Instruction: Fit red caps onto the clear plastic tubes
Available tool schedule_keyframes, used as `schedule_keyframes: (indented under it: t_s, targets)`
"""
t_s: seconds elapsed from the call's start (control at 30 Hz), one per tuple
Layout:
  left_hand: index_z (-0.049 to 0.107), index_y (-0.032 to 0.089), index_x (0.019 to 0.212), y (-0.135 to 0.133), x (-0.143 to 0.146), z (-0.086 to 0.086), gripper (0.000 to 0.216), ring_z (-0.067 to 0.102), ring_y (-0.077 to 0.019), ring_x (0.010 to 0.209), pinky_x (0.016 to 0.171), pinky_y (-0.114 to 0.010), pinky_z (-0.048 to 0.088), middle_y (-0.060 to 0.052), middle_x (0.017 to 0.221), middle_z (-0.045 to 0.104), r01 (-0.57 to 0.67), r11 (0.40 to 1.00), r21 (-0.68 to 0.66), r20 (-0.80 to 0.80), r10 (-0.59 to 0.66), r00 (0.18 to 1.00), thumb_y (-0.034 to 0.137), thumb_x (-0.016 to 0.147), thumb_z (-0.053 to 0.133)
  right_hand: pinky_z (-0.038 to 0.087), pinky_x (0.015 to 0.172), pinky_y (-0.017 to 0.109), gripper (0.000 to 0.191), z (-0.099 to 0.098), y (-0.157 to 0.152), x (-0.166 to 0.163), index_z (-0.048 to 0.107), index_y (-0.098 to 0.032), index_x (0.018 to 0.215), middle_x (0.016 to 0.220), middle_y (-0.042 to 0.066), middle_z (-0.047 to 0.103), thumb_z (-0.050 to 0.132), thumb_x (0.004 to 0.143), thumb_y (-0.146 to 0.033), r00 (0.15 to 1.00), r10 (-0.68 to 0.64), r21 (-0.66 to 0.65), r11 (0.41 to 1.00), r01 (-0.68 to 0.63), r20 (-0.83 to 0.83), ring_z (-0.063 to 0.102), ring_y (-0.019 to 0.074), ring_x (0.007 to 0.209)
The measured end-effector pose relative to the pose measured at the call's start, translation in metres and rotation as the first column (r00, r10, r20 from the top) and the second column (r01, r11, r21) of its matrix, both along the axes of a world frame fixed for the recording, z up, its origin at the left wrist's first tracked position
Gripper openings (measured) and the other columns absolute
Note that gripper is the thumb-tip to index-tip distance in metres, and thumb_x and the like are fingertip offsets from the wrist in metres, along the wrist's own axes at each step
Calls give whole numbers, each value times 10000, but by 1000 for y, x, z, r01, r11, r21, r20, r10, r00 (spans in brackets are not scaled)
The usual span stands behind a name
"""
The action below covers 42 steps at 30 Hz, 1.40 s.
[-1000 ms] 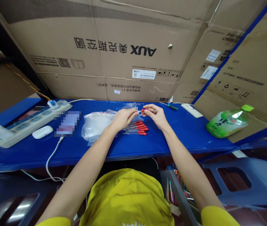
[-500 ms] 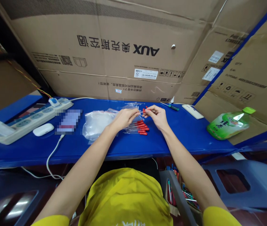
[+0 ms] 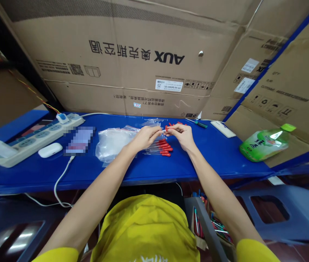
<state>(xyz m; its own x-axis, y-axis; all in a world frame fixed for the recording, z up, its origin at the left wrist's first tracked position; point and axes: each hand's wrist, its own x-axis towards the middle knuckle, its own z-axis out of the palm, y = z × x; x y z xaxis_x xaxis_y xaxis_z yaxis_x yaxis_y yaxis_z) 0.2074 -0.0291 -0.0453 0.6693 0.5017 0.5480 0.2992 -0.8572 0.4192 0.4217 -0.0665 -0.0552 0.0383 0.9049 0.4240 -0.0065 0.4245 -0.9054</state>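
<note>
My left hand (image 3: 148, 135) is closed in a pinch on a thin clear glass dropper tube, whose end points right. Close beside it, my right hand (image 3: 182, 134) pinches a small red rubber bulb (image 3: 166, 128) at the end of that tube. The fingers partly cover where bulb and tube meet. Below the hands lie several glass droppers (image 3: 165, 149) with red bulbs, side by side. Loose glass tubes (image 3: 154, 122) spread behind my left hand. More red bulbs (image 3: 181, 123) show just behind my right hand.
Clear plastic bags (image 3: 113, 145) lie left of my left hand on the blue table (image 3: 209, 160). Farther left are a phone, a white case (image 3: 50, 150) and a power strip (image 3: 41, 135). A green screwdriver (image 3: 200, 124), white power bank (image 3: 222, 129) and green bottle (image 3: 265, 143) are right.
My right hand's fingers have shifted slightly left and down, closer to my left fingers. Red bulbs behind the right hand show more now. My left hand is almost unmoved.
</note>
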Motion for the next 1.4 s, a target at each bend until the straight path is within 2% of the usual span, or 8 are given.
schedule_keyframes:
  t_s: [0.17, 0.4, 0.5, 0.67, 0.8, 1.1, 1.27, 1.4]
  targets:
    - [649, 184, 911, 2, -1, -2, 413, 522, -141, 605, 626, -263, 334, 1, 682, 595, 6, 1000, 8, -10, -6, 1000, 420, 1122, 382, 666, 772, 393, 407, 0, 0, 1, 788, -215, 868, 769, 40, 799, 887, 750, -591, 998, 39, -33, 999, -38, 40, 781, 221, 724]
    - [713, 216, 1035, 2, -3, -4, 363, 626, -160, 727, 666, -257, 361, -29, 881, 745, -177, 980, 95, 1, 178, 984, 465, 1106, 458, 635, 727, 336, 442, 5, 3, 7, 772, -219, 982, 807, 34, 801, 882, 761, -586, 996, 32, -27, 999, -30, 80, 757, 189, 725]
    - [714, 224, 1058, 2, -5, -3, 361, 643, -165, 756, 682, -257, 381, -28, 931, 760, -200, 976, 83, -9, 201, 979, 507, 1089, 490, 631, 730, 338, 437, 4, 4, 8, 768, -223, 961, 817, 32, 799, 895, 743, -579, 995, 26, -40, 999, -22, 98, 760, 195, 748]
    - [706, 229, 1029, 3, -6, -4, 400, 675, -190, 801, 692, -261, 382, -20, 868, 745, -146, 989, -2, -74, 146, 987, 459, 1124, 393, 640, 762, 356, 390, 3, 5, 9, 772, -218, 870, 825, 39, 805, 918, 719, -547, 996, 20, -28, 999, -17, 87, 765, 199, 750]
    - [687, 212, 969, 3, -4, -4, 395, 645, -181, 734, 677, -262, 367, -21, 815, 713, -102, 994, -31, -91, 99, 991, 418, 1122, 387, 651, 760, 365, 364, 2, 4, 10, 783, -210, 825, 813, 49, 811, 925, 714, -526, 997, 29, -27, 999, -27, 74, 772, 203, 733]
    - [636, 198, 896, 4, -5, -4, 414, 564, -160, 615, 639, -273, 354, -6, 686, 606, -22, 1000, 21, -80, 24, 997, 423, 1123, 373, 673, 744, 386, 393, 1, 3, 10, 771, -200, 770, 760, 44, 803, 949, 668, -536, 997, 38, -53, 998, -35, 62, 778, 216, 687]
    - [614, 197, 870, 4, -5, -4, 408, 531, -149, 590, 633, -271, 346, 4, 669, 584, 1, 1000, 8, -65, 0, 998, 416, 1122, 379, 675, 747, 389, 386, 0, 3, 9, 766, -203, 765, 766, 47, 802, 952, 671, -527, 997, 59, -60, 997, -56, 52, 783, 219, 701]
    - [605, 191, 847, 4, -3, -4, 420, 532, -145, 606, 647, -265, 349, 3, 675, 585, -1, 1000, -22, -29, 1, 1000, 412, 1120, 375, 666, 744, 374, 384, 3, 3, 11, 790, -207, 845, 787, 44, 806, 938, 695, -528, 997, 67, -51, 997, -65, 46, 778, 210, 714]
